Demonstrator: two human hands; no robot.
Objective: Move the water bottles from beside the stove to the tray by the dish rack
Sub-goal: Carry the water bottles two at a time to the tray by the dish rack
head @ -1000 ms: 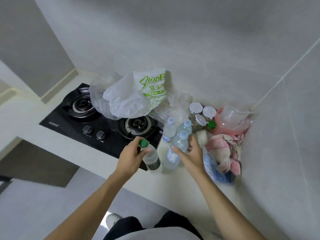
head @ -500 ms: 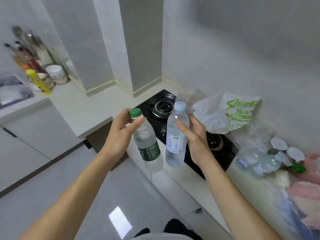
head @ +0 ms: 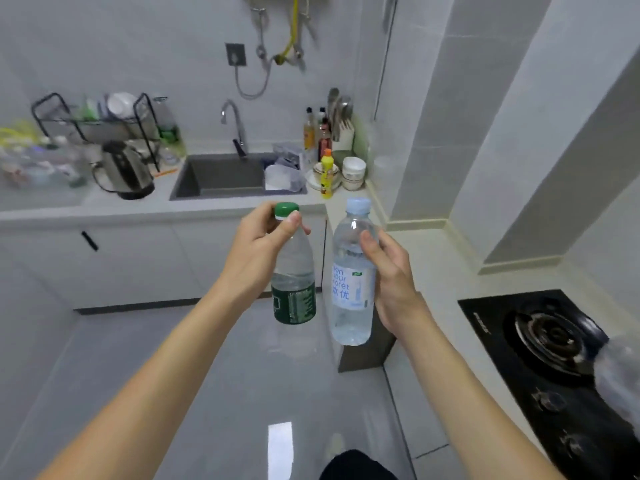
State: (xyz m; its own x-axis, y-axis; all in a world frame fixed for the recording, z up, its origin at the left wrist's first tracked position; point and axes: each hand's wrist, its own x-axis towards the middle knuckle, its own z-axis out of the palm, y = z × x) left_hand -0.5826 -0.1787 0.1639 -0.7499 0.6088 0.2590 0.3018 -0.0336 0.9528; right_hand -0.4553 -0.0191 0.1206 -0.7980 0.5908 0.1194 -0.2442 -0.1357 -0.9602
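Green-capped bottle [head: 293, 271] hangs gripped near its neck by the left hand [head: 258, 252]; the right hand [head: 391, 275] grips the blue-capped bottle [head: 351, 271], both held above the floor [head: 242, 375].

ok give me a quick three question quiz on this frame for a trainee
1. True or false: each hand holds one bottle.
2. Which bottle does the left hand grip? A. green-capped bottle B. pale-blue-capped bottle C. yellow bottle
3. Fill in: the kettle stands on the counter, left of the ____.

Key:
1. True; the right hand holds the pale-blue-capped one.
2. A
3. sink
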